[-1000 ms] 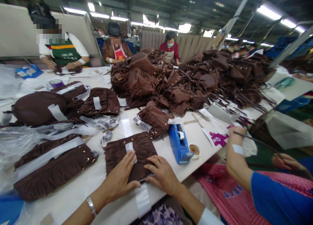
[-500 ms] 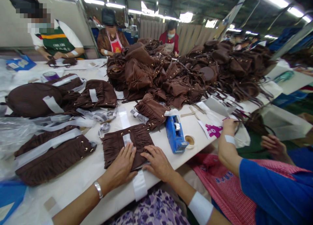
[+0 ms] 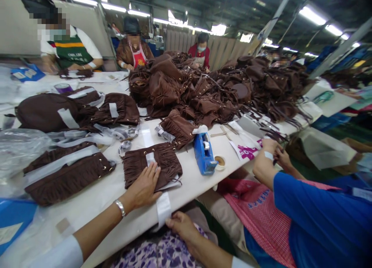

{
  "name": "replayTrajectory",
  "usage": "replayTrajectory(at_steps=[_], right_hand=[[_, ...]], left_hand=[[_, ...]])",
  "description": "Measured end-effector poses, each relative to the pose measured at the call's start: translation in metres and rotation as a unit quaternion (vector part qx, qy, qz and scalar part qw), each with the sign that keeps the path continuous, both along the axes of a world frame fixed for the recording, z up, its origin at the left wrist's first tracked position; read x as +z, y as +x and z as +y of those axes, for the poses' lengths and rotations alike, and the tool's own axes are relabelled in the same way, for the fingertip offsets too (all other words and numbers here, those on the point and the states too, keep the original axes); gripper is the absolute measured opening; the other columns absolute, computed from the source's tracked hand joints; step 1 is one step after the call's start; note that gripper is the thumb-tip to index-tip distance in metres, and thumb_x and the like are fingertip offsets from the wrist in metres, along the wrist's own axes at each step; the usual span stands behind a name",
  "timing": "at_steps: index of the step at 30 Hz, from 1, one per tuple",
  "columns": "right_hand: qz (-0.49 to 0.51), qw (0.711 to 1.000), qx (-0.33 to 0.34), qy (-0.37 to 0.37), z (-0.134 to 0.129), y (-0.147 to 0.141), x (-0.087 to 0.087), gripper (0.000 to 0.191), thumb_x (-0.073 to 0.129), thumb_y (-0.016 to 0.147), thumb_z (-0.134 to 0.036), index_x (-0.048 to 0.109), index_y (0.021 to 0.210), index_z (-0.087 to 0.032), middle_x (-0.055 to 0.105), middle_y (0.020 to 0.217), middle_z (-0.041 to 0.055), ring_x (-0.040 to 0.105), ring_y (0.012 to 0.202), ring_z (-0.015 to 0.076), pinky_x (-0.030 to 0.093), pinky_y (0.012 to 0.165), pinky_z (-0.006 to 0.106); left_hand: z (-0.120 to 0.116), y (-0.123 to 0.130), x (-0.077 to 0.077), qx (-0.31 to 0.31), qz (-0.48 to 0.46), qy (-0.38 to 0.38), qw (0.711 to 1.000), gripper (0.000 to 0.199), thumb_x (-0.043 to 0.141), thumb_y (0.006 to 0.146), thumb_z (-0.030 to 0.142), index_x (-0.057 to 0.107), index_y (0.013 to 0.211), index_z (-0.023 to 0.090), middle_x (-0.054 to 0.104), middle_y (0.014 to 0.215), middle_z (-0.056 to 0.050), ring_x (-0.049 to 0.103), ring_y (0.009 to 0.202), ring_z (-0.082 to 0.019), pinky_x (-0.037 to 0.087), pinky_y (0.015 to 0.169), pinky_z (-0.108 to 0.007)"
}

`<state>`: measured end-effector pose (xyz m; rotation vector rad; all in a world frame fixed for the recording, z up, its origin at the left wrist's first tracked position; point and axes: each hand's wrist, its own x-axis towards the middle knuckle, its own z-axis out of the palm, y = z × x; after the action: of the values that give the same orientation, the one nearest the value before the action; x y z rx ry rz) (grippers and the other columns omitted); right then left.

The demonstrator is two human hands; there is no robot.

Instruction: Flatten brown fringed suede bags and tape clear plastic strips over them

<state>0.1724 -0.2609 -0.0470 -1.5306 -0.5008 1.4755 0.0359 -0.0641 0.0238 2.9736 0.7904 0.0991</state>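
Observation:
A dark brown fringed bag [image 3: 169, 163] lies flat near the front edge of the table, a short white strip stuck at its upper middle. My left hand [image 3: 143, 184] rests flat on the bag's lower left part, fingers stretched toward that strip. Over the table edge hangs a wide white paper strip [image 3: 163, 206]. At its lower end, my right hand [image 3: 186, 228] pinches the strip's corner between thumb and fingers. Just right of the bag stands a blue tape dispenser [image 3: 203, 153], with a small tape roll [image 3: 220, 161] beside it.
More brown bags with white strips [image 3: 69, 173] lie to the left, near clear plastic [image 3: 20, 151]. A big heap of brown bags [image 3: 186, 85] covers the table's far side. At right, a co-worker in a blue sleeve [image 3: 308, 206] works close by; other people stand across the table.
My right hand has left the bag and moved down to the white strip at the table edge. The left hand stays on the bag. The co-worker's hands have come together.

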Motion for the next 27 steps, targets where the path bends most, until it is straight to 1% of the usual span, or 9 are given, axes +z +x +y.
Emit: replayTrajectory(at_steps=[3, 7, 9, 11, 14, 18, 22, 24, 27], right_hand=[[-0.028, 1.0, 0.013, 0.001, 0.004, -0.001, 0.004, 0.047, 0.079, 0.058, -0.058, 0.055, 0.067, -0.018, 0.055, 0.061, -0.0032, 0.046, 0.057, 0.012, 0.037, 0.061, 0.027], [-0.063, 0.997, 0.035, 0.03, 0.002, 0.0, 0.02, 0.045, 0.077, 0.062, -0.055, 0.05, 0.06, -0.018, 0.047, 0.057, -0.0054, 0.04, 0.06, 0.0102, 0.03, 0.059, 0.024], [-0.048, 0.996, 0.052, 0.047, 0.0, -0.003, 0.027, 0.045, 0.074, 0.066, -0.056, 0.048, 0.062, -0.019, 0.044, 0.056, -0.0064, 0.038, 0.058, 0.0093, 0.028, 0.057, 0.023], [0.008, 0.997, 0.068, 0.044, -0.001, -0.008, 0.032, 0.046, 0.073, 0.067, -0.058, 0.047, 0.068, -0.02, 0.043, 0.054, -0.0078, 0.037, 0.053, 0.0085, 0.027, 0.054, 0.023], [0.08, 0.994, 0.075, 0.019, -0.001, -0.015, 0.034, 0.049, 0.078, 0.061, -0.057, 0.048, 0.075, -0.02, 0.05, 0.057, -0.0075, 0.04, 0.051, 0.0079, 0.03, 0.053, 0.022], [0.064, 0.995, 0.078, -0.001, 0.0, -0.019, 0.027, 0.049, 0.083, 0.055, -0.051, 0.05, 0.071, -0.018, 0.053, 0.06, -0.0061, 0.042, 0.053, 0.0069, 0.031, 0.054, 0.021], [0.056, 0.996, 0.054, -0.042, 0.001, -0.018, 0.023, 0.054, 0.081, 0.051, -0.057, 0.049, 0.07, -0.019, 0.052, 0.055, -0.0061, 0.044, 0.05, 0.0084, 0.031, 0.052, 0.023], [0.085, 0.994, 0.062, -0.041, 0.001, -0.017, 0.028, 0.053, 0.083, 0.05, -0.055, 0.053, 0.075, -0.019, 0.057, 0.059, -0.0049, 0.051, 0.054, 0.0104, 0.037, 0.057, 0.024], [0.149, 0.98, 0.126, -0.03, -0.001, -0.016, 0.045, 0.057, 0.09, 0.045, -0.04, 0.064, 0.09, -0.017, 0.067, 0.074, -0.0011, 0.061, 0.071, 0.0147, 0.044, 0.073, 0.028]], left_hand=[[-0.001, 0.0, 0.002, 0.001, -0.002, -0.002, 1.0, 0.087, 0.051, 0.085, 0.054, 0.026, 0.149, 0.0, 0.021, 0.157, -0.031, 0.014, 0.149, -0.04, 0.023, 0.118, -0.053], [-0.002, -0.001, 0.005, 0.004, -0.002, -0.002, 1.0, 0.087, 0.053, 0.083, 0.051, 0.026, 0.149, 0.0, 0.021, 0.157, -0.03, 0.013, 0.149, -0.039, 0.023, 0.118, -0.052], [-0.002, -0.001, 0.005, 0.007, 0.0, -0.001, 1.0, 0.087, 0.054, 0.083, 0.05, 0.026, 0.149, 0.0, 0.021, 0.157, -0.03, 0.012, 0.149, -0.039, 0.022, 0.118, -0.052], [-0.002, -0.001, 0.005, 0.009, 0.002, 0.001, 1.0, 0.088, 0.055, 0.083, 0.05, 0.026, 0.149, 0.0, 0.021, 0.157, -0.031, 0.012, 0.149, -0.04, 0.022, 0.119, -0.052], [-0.002, -0.001, 0.005, 0.009, 0.006, 0.003, 1.0, 0.088, 0.055, 0.083, 0.051, 0.027, 0.149, 0.0, 0.022, 0.157, -0.031, 0.014, 0.149, -0.04, 0.024, 0.118, -0.052], [-0.002, -0.001, 0.006, 0.009, 0.007, 0.007, 1.0, 0.088, 0.055, 0.082, 0.052, 0.027, 0.149, 0.002, 0.023, 0.157, -0.03, 0.015, 0.149, -0.039, 0.024, 0.119, -0.051], [-0.003, -0.001, 0.005, 0.011, 0.008, 0.01, 1.0, 0.087, 0.055, 0.083, 0.05, 0.027, 0.149, 0.001, 0.022, 0.158, -0.029, 0.013, 0.149, -0.039, 0.022, 0.119, -0.051], [-0.004, -0.001, 0.003, 0.013, 0.007, 0.012, 1.0, 0.087, 0.055, 0.083, 0.049, 0.026, 0.149, 0.001, 0.021, 0.158, -0.029, 0.012, 0.149, -0.039, 0.021, 0.12, -0.051], [-0.005, -0.001, 0.001, 0.015, 0.006, 0.01, 1.0, 0.088, 0.054, 0.083, 0.049, 0.025, 0.149, 0.0, 0.02, 0.158, -0.029, 0.011, 0.15, -0.038, 0.018, 0.121, -0.051]])
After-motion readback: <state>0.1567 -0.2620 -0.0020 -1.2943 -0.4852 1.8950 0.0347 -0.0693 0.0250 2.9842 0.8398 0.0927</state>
